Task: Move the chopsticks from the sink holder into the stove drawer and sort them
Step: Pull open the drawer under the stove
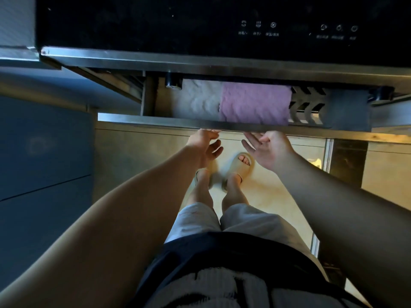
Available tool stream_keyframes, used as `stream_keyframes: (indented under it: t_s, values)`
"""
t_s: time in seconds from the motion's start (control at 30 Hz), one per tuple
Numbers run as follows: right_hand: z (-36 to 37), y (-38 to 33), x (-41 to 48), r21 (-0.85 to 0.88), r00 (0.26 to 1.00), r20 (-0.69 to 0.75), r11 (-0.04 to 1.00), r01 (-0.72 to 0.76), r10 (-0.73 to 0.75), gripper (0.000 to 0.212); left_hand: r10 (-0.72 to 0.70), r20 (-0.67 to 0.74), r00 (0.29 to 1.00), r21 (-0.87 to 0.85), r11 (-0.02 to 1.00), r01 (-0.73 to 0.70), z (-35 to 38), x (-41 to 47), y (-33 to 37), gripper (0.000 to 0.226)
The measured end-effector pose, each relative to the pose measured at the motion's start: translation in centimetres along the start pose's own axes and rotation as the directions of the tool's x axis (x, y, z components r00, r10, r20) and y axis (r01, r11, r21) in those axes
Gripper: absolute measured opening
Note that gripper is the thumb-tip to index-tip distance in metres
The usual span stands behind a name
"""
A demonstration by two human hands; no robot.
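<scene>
The stove drawer (155, 120) is pulled partly out below the black glass stove front (200, 25). Inside it lie a white cloth (198, 98) and a purple cloth (255, 103), with a slotted metal rack (308, 107) at the right end. No chopsticks show anywhere in view. My left hand (205, 146) and my right hand (265, 150) are side by side just under the drawer's front rim, fingertips touching its lower edge. Both hands have their fingers apart and hold nothing.
Blue cabinet fronts (42, 156) stand to the left. A steel counter edge (17, 52) runs at the upper left. Below are my legs in pale shorts and beige slippers (239, 167) on a light floor. Metal-framed cabinet doors (347, 161) stand at the right.
</scene>
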State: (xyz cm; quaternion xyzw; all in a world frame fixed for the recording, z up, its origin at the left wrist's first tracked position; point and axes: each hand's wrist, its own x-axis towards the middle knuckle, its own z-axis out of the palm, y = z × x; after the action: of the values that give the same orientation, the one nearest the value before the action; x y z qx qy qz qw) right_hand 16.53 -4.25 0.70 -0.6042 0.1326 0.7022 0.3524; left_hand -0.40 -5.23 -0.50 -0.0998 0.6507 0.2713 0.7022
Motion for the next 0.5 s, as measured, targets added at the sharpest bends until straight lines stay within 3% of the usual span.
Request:
stream_keyframes:
  t_s: [0.4, 0.5]
  values:
    - [-4.6, 5.6, -4.1, -0.048, 0.985, -0.145, 0.994, -0.103, 0.095, 0.04, -0.134, -0.052, 0.99, -0.004, 0.991, 0.134, -4.1, -3.4, -7.0, 0.025]
    - [-5.3, 6.5, -4.9, -0.013, 0.972, -0.196, 0.991, -0.136, 0.131, 0.048, -0.164, -0.072, 0.984, 0.014, 0.986, 0.165, -5.0, -4.0, -8.2, 0.026]
